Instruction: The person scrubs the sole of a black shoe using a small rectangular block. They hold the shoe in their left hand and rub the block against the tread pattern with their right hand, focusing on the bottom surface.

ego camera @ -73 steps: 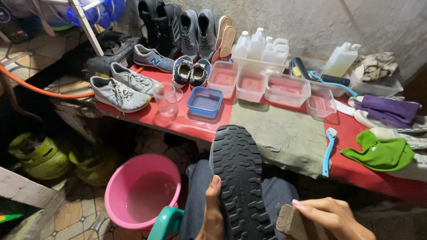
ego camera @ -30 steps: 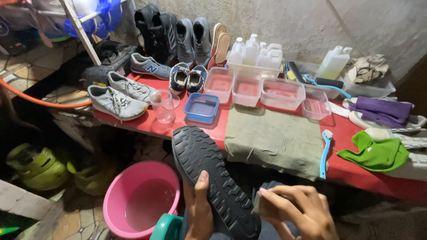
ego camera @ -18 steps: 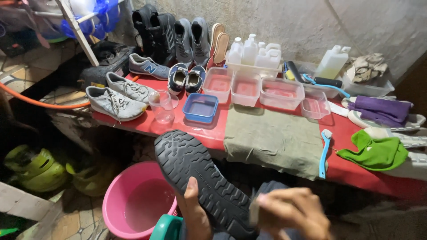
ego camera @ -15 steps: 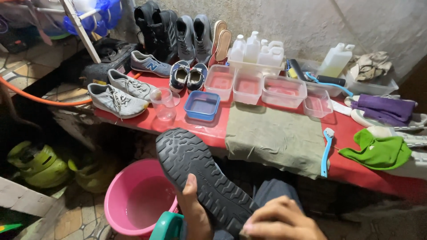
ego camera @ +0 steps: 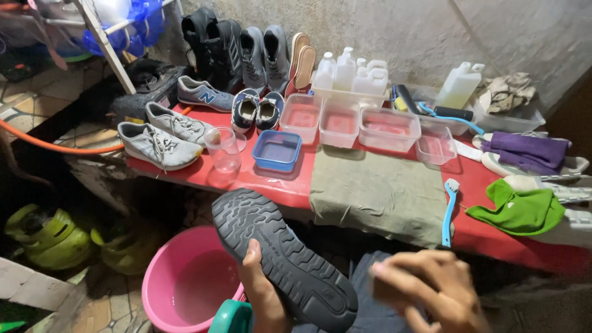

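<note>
Shoe [ego camera: 280, 259], sole up with its dark grey tread showing, slants over the person's lap just right of the pink basin [ego camera: 185, 287]. Left hand [ego camera: 262, 296] grips its edge, thumb laid on the tread. Right hand [ego camera: 431, 290], blurred, curls over the heel end; whether it holds anything I cannot tell. Beyond, a blue toothbrush [ego camera: 449, 209] lies on the red table [ego camera: 246, 179].

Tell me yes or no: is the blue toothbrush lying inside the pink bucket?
No, the blue toothbrush lies on the red table beside the grey-green cloth, while the pink bucket stands on the floor below.
</note>
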